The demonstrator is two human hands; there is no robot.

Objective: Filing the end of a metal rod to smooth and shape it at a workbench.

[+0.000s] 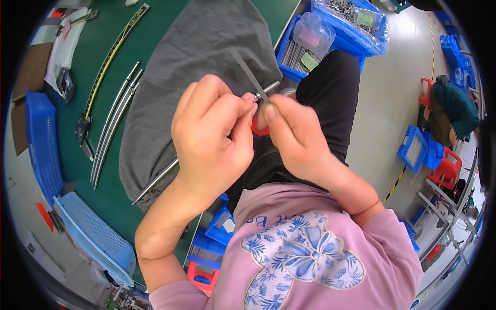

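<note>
My left hand point(212, 129) is closed, its thumb and fingers pinching a slim shiny metal rod point(268, 88) near one end. A longer stretch of rod comes out below the left wrist over the grey cloth point(196, 46); it appears to be the same piece, though the hand hides the middle. In my right hand point(297, 134), thumb and fingers grip a thin, flat grey metal strip point(248, 72), perhaps a file. The strip slants up to the left and crosses the rod close to its tip. Whether they touch is hard to tell.
Several metal rods point(114, 124) lie on the green table left of the cloth, beside a caliper point(82, 126). Blue baskets point(95, 235) line the table's left side. Blue bins point(287, 51) of parts stand beyond my knee. Another person point(454, 108) bends over at the far right, near red stools point(445, 168).
</note>
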